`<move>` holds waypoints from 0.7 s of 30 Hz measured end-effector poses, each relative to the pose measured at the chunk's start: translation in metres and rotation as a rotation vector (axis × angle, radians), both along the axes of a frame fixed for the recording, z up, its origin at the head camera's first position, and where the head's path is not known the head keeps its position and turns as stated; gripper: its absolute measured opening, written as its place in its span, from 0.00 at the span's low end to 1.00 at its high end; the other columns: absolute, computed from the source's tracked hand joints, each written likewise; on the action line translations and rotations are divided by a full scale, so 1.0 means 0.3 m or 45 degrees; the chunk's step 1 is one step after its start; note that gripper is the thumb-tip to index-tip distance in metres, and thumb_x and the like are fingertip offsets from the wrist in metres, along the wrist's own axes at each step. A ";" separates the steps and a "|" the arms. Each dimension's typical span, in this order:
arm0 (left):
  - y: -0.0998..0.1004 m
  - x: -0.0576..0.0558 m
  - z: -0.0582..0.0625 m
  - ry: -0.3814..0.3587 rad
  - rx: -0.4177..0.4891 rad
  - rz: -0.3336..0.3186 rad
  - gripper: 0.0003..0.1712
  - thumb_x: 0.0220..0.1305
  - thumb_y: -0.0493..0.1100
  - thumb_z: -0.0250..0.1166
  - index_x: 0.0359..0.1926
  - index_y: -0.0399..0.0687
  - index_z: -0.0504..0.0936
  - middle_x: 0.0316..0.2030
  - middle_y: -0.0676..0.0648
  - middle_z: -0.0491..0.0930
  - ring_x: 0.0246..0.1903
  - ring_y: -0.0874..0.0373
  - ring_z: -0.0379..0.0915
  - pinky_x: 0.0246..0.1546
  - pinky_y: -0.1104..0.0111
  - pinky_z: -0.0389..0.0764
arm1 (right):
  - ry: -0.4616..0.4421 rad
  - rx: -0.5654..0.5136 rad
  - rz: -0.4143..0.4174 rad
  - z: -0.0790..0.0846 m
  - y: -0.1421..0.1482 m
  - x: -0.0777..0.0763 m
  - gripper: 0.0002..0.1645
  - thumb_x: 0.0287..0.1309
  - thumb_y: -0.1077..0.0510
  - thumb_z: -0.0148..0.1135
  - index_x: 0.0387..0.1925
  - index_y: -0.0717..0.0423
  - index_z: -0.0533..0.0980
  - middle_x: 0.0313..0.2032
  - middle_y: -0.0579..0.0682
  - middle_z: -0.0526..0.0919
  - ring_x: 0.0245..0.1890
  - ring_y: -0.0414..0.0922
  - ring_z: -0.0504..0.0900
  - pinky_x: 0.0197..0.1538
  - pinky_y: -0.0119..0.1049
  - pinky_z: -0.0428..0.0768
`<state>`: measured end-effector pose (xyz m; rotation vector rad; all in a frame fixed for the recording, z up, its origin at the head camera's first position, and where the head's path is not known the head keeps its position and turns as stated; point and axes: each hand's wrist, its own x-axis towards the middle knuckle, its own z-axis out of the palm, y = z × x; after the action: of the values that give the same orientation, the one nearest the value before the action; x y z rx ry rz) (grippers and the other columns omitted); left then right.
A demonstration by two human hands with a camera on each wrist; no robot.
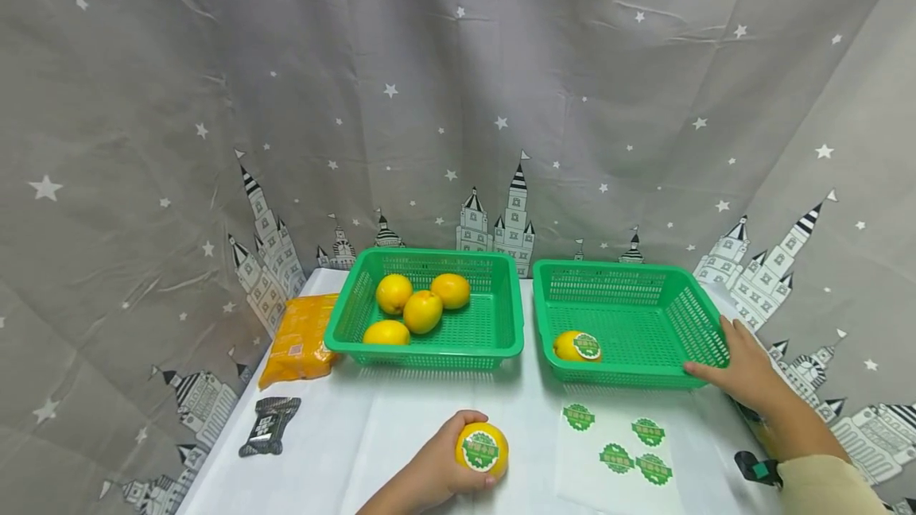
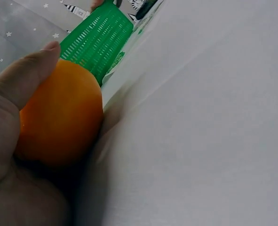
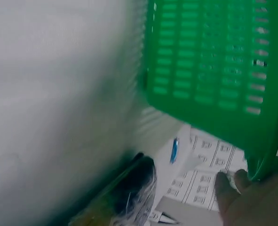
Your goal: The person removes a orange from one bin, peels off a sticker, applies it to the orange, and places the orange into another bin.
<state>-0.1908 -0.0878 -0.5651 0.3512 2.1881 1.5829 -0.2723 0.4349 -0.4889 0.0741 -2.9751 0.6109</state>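
Observation:
A round yellow-orange fruit (image 1: pixel 501 448) with a green-and-white sticker (image 1: pixel 480 451) on it is held in my left hand (image 1: pixel 445 463), over the white table. In the left wrist view the thumb lies along the side of the fruit (image 2: pixel 66 113). My right hand (image 1: pixel 744 364) grips the right front corner of the right green basket (image 1: pixel 622 378), thumb over the rim and fingers outside. The basket's slotted wall (image 3: pixel 209 56) fills much of the right wrist view. Inside that basket sits one stickered fruit (image 1: pixel 570 346).
Several fruits, among them one (image 1: pixel 422 311), lie in the left green basket (image 1: pixel 429 352). A sheet of green stickers (image 1: pixel 615 458) lies in front of the right basket. At left are an orange packet (image 1: pixel 300 340) and a black wrapped packet (image 1: pixel 269 425). A grey curtain (image 1: pixel 429 102) hangs behind.

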 end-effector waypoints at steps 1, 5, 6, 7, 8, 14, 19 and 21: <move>-0.001 -0.001 0.000 0.007 -0.007 -0.012 0.48 0.46 0.45 0.85 0.67 0.57 0.70 0.54 0.48 0.77 0.49 0.52 0.76 0.54 0.54 0.79 | -0.030 -0.001 -0.007 0.000 0.007 0.002 0.74 0.60 0.33 0.70 0.79 0.75 0.37 0.74 0.85 0.42 0.71 0.85 0.49 0.64 0.83 0.56; -0.004 -0.002 0.002 0.018 -0.025 -0.037 0.48 0.46 0.45 0.85 0.67 0.59 0.69 0.54 0.47 0.75 0.49 0.53 0.75 0.52 0.58 0.78 | -0.119 -0.069 -0.016 -0.006 0.019 0.006 0.73 0.63 0.34 0.67 0.78 0.76 0.34 0.75 0.84 0.38 0.73 0.83 0.45 0.66 0.82 0.54; -0.005 -0.002 0.003 0.021 -0.028 -0.038 0.48 0.46 0.45 0.85 0.67 0.59 0.69 0.54 0.47 0.75 0.49 0.53 0.75 0.52 0.59 0.78 | -0.128 -0.090 -0.016 -0.008 0.019 0.005 0.73 0.63 0.35 0.66 0.78 0.76 0.33 0.75 0.83 0.37 0.73 0.83 0.44 0.66 0.82 0.54; -0.005 -0.002 0.002 0.025 -0.037 -0.037 0.48 0.47 0.45 0.84 0.67 0.59 0.69 0.55 0.47 0.75 0.49 0.53 0.75 0.52 0.59 0.79 | -0.132 -0.107 -0.013 -0.012 0.019 0.004 0.73 0.63 0.35 0.67 0.78 0.76 0.33 0.76 0.83 0.36 0.73 0.83 0.43 0.66 0.82 0.54; -0.004 -0.002 0.003 0.040 -0.057 -0.040 0.48 0.47 0.46 0.84 0.67 0.59 0.69 0.55 0.47 0.74 0.49 0.53 0.75 0.52 0.59 0.79 | -0.131 -0.116 -0.013 -0.014 0.018 0.004 0.73 0.63 0.35 0.67 0.78 0.76 0.33 0.76 0.83 0.35 0.73 0.83 0.43 0.66 0.82 0.54; 0.017 -0.014 0.028 0.242 -0.337 -0.134 0.50 0.44 0.54 0.87 0.65 0.61 0.69 0.59 0.53 0.69 0.54 0.57 0.70 0.59 0.56 0.78 | -0.121 -0.140 -0.009 -0.025 0.022 0.000 0.73 0.63 0.36 0.68 0.79 0.75 0.33 0.76 0.82 0.35 0.74 0.83 0.42 0.66 0.82 0.53; 0.061 -0.067 0.099 0.307 -0.389 -0.213 0.47 0.41 0.55 0.87 0.62 0.58 0.73 0.51 0.58 0.73 0.49 0.64 0.72 0.56 0.63 0.79 | -0.125 -0.165 -0.017 -0.036 0.028 0.000 0.73 0.64 0.36 0.67 0.79 0.74 0.32 0.76 0.82 0.35 0.74 0.83 0.42 0.66 0.83 0.53; 0.092 -0.110 0.161 0.319 -0.338 -0.241 0.45 0.42 0.55 0.86 0.62 0.58 0.75 0.49 0.59 0.75 0.46 0.65 0.73 0.50 0.66 0.80 | -0.126 -0.175 -0.023 -0.036 0.027 0.000 0.73 0.64 0.35 0.67 0.79 0.74 0.32 0.76 0.82 0.35 0.73 0.83 0.42 0.66 0.83 0.53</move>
<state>-0.2238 -0.0602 -0.5166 0.6823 2.4316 1.1831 -0.2724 0.4430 -0.4998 0.0063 -3.0141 0.8377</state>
